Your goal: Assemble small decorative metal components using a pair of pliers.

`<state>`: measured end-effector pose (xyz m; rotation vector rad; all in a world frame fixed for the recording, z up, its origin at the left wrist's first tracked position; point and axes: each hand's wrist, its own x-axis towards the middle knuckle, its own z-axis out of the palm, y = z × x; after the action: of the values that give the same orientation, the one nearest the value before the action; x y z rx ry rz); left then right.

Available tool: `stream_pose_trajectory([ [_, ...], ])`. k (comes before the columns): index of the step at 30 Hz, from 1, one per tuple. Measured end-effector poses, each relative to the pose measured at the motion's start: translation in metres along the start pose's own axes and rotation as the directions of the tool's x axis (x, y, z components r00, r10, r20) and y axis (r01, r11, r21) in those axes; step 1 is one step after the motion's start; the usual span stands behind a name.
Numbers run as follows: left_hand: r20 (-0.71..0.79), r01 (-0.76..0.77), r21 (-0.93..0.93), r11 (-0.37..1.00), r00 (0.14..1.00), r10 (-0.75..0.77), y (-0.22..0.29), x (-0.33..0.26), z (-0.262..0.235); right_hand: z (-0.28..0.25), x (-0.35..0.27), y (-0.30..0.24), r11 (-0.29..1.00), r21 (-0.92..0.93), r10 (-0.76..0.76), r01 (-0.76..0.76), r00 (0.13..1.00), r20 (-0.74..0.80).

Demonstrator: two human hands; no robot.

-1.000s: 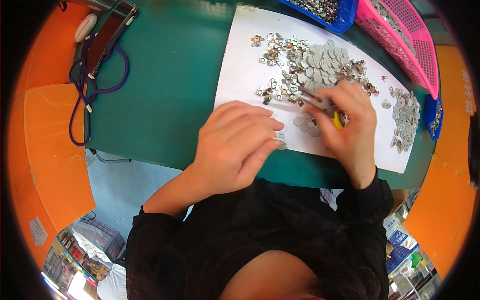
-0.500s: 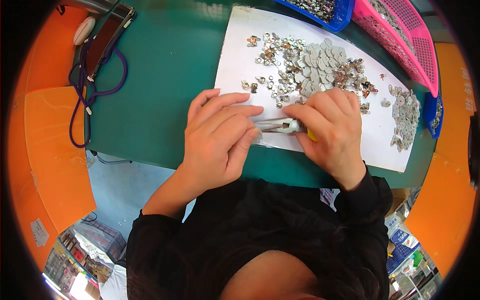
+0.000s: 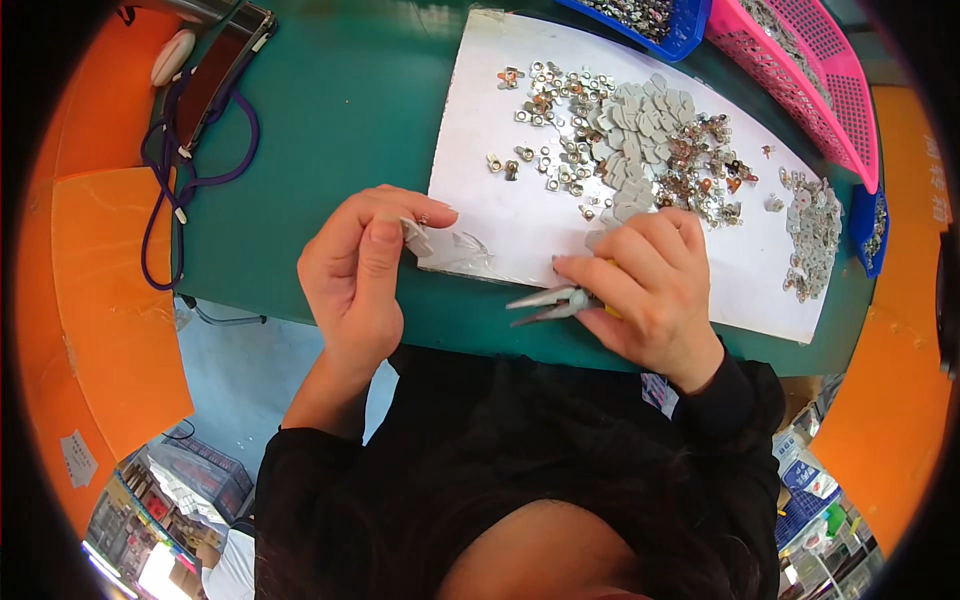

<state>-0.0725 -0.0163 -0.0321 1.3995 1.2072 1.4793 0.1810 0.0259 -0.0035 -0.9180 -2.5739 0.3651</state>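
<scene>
Between the thumb and fingers of my left hand [image 3: 352,270] is a small light-grey flat piece [image 3: 414,238], with a bit of shiny metal at its edge. My right hand [image 3: 650,285] is closed around pliers [image 3: 555,303] with yellow on the handles; their jaws stand apart, point left and have nothing between them. Beyond my hands lies a white sheet [image 3: 520,210]. On it are a heap of grey flat pieces [image 3: 640,125], loose silvery metal clips [image 3: 565,165] and coppery ones [image 3: 700,165].
At the sheet's right sits a pile of finished-looking clear-grey pieces [image 3: 812,235]. A pink perforated basket [image 3: 800,95] and a blue tray [image 3: 690,30] hold small parts; a smaller blue tray [image 3: 866,235] stands right. A phone [image 3: 215,75] with a purple cord [image 3: 250,140] lies far left.
My left hand has moved left, away from the pliers, with the grey piece in its fingers. The pliers' jaws have opened wider and come slightly nearer to me.
</scene>
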Motion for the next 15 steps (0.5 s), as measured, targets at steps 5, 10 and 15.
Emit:
stream_pose_trajectory([
  [5,0.005,0.068,-0.026,0.997,0.998,-0.068,0.005,-0.001,0.007,0.008,-0.010,-0.002,1.000,0.012,-0.011,0.012,0.996,-0.085],
  [10,0.065,0.047,-0.043,0.998,0.997,-0.045,0.006,0.000,0.011,0.010,-0.012,-0.011,0.999,-0.025,0.019,-0.021,0.994,-0.105],
  [15,0.074,0.058,-0.018,0.998,0.996,-0.056,0.007,0.000,0.010,0.020,-0.018,-0.011,0.994,-0.106,-0.031,0.010,0.980,-0.196],
])
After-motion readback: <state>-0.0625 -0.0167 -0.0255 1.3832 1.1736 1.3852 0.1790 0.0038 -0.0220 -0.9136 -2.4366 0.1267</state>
